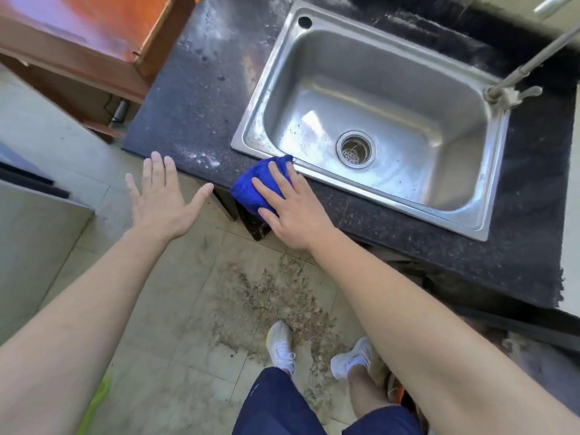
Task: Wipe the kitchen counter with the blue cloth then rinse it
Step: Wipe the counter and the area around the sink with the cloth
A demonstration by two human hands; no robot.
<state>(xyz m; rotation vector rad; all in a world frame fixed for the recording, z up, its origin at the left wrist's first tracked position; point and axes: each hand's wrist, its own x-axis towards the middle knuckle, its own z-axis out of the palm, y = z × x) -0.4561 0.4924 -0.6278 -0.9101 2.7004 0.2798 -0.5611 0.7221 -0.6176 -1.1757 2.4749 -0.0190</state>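
Note:
The blue cloth (251,186) lies bunched on the front edge of the dark speckled counter (188,98), just left of the steel sink (386,120). My right hand (295,208) presses flat on the cloth with straight, spread fingers. Part of the cloth hangs over the counter's front edge. My left hand (163,196) hovers open in the air off the counter's front left corner, palm down, fingers spread, holding nothing. White dusty smears mark the counter left of the sink.
A metal tap (514,86) reaches over the sink's right rim. A wooden cabinet (78,48) stands at the far left beyond the counter. Crumbs and dirt are scattered over the tiled floor (270,296) by my feet.

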